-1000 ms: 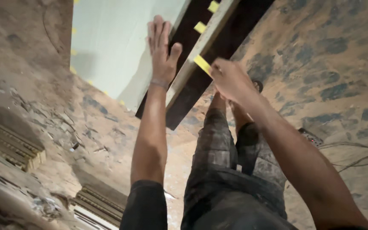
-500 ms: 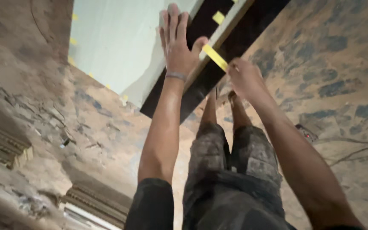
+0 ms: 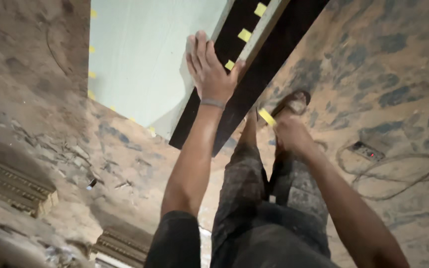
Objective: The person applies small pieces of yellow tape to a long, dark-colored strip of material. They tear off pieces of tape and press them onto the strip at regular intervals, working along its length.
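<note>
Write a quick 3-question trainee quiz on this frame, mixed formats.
1. True or false: the left hand lies flat on the dark board.
2. The right hand pinches: A) a yellow tape strip B) a hammer C) a cable.
3. Fill in: left of the board lies a pale ___ panel.

Key: 1 true; 2 A; 3 green.
</note>
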